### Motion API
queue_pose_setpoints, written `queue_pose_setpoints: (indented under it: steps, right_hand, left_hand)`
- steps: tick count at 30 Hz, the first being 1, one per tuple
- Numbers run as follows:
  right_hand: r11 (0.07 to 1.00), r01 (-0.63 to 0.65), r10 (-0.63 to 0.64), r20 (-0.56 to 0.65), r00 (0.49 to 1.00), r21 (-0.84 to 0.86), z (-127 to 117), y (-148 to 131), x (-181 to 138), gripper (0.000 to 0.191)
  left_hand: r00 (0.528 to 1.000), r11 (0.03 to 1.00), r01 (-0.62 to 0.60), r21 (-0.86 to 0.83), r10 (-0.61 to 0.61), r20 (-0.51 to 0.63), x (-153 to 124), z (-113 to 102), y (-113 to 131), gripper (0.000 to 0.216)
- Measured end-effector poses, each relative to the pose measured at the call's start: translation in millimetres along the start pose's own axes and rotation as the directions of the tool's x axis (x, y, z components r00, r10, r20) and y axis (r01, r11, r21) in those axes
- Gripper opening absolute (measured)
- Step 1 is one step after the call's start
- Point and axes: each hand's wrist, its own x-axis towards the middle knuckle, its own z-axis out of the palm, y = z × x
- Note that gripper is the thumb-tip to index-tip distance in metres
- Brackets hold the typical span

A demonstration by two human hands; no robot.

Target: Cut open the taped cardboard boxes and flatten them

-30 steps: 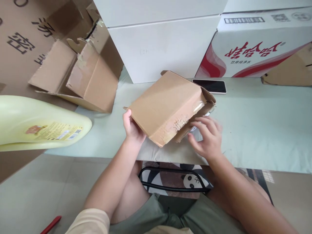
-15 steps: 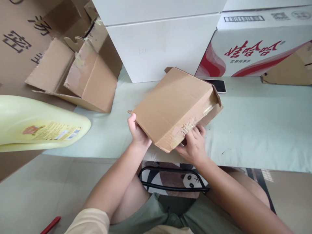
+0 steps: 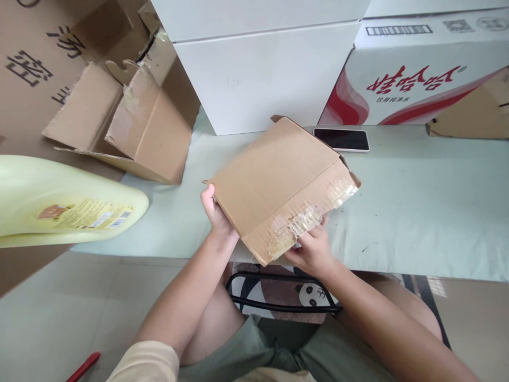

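A brown cardboard box (image 3: 274, 175) is tilted above the pale green cloth, with torn tape along its near right flap. My left hand (image 3: 219, 215) grips its left corner, thumb on the upper face and the other fingers hidden beneath. At the taped flap, my right hand (image 3: 312, 246) has its fingers curled under the edge; the fingertips are out of sight. Behind the box lies a phone (image 3: 342, 139) with a dark screen.
White cartons (image 3: 262, 74) stand along the back, beside a red and white carton (image 3: 413, 79). An open cardboard box (image 3: 155, 132) and a yellow bottle (image 3: 71, 204) are on the left. The pale green cloth (image 3: 417, 212) covers the work surface.
The box has tipped, so its taped flap faces up more and its near corner sits lower. More of the phone shows. Both hands have shifted slightly with the box.
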Motion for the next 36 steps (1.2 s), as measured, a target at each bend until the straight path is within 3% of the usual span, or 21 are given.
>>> queue_pose_setpoints:
  steps: [3, 5, 13, 18, 22, 24, 25, 26, 28, 30, 33, 34, 36]
  right_hand:
    - [0.999, -0.034, 0.033, 0.062, 0.998, 0.018, 2.0, 1.0, -4.3, 0.015]
    - [0.999, -0.025, 0.021, 0.085, 0.996, 0.042, 2.2, 1.3, -5.4, 0.011]
    - [0.980, 0.141, -0.155, 0.085, 0.984, 0.143, -9.0, -10.0, 6.9, 0.010]
    - [0.888, 0.238, -0.284, 0.061, 0.957, 0.394, -18.9, -13.5, 14.6, 0.029]
    - [0.909, 0.192, -0.168, -0.095, 0.981, 0.370, -38.0, 8.1, 21.2, 0.019]
    - [0.954, 0.015, 0.038, -0.171, 0.985, 0.299, -49.4, 28.7, 24.9, 0.015]
    - [0.954, -0.142, 0.201, -0.211, 0.957, 0.265, -54.6, 40.2, 26.6, 0.011]
    - [0.913, -0.319, 0.381, -0.248, 0.891, 0.254, -59.5, 51.5, 28.0, 0.008]
    - [0.738, -0.596, 0.671, -0.257, 0.695, 0.316, -68.0, 71.3, 30.2, 0.026]
    - [0.517, -0.726, 0.833, -0.073, 0.548, 0.453, -75.3, 84.2, 31.4, 0.045]
    - [0.160, -0.828, 0.827, 0.385, 0.410, 0.537, -83.0, 90.5, 31.7, 0.062]
    - [0.083, -0.848, 0.790, 0.484, 0.376, 0.523, -84.2, 90.4, 31.6, 0.064]
    - [0.029, -0.864, 0.756, 0.555, 0.347, 0.502, -84.2, 89.6, 31.2, 0.061]
  left_hand:
    - [1.000, 1.000, 0.010, 0.023, -0.011, 0.022, -0.7, -0.1, -0.4, 0.052]
    - [0.999, 0.999, 0.017, 0.030, -0.018, 0.029, -0.3, -0.8, -1.8, 0.054]
    - [0.999, 0.999, 0.028, -0.015, -0.028, 0.018, -1.0, -1.4, 3.3, 0.055]
    - [0.999, 0.999, 0.043, -0.009, -0.043, -0.016, -4.1, -2.7, 13.5, 0.062]
    - [0.999, 0.998, 0.039, -0.056, -0.038, 0.005, -2.4, -4.5, 23.3, 0.059]
    - [0.998, 0.992, 0.063, -0.110, -0.059, 0.035, -1.1, -5.6, 27.9, 0.058]
    - [0.996, 0.988, 0.076, -0.135, -0.068, 0.060, -0.5, -6.4, 29.7, 0.057]
    - [0.993, 0.984, 0.095, -0.153, -0.082, 0.090, 0.0, -7.3, 31.1, 0.057]
    - [0.982, 0.975, 0.142, -0.170, -0.117, 0.151, 0.3, -9.3, 32.3, 0.057]
    - [0.972, 0.969, 0.175, -0.174, -0.142, 0.187, -0.1, -11.6, 31.2, 0.057]
    - [0.963, 0.968, 0.202, -0.145, -0.170, 0.209, -1.5, -15.5, 27.2, 0.059]
    - [0.958, 0.969, 0.215, -0.122, -0.185, 0.221, -1.9, -16.9, 25.9, 0.062]
    - [0.947, 0.971, 0.228, -0.076, -0.204, 0.247, -2.2, -19.6, 24.4, 0.067]
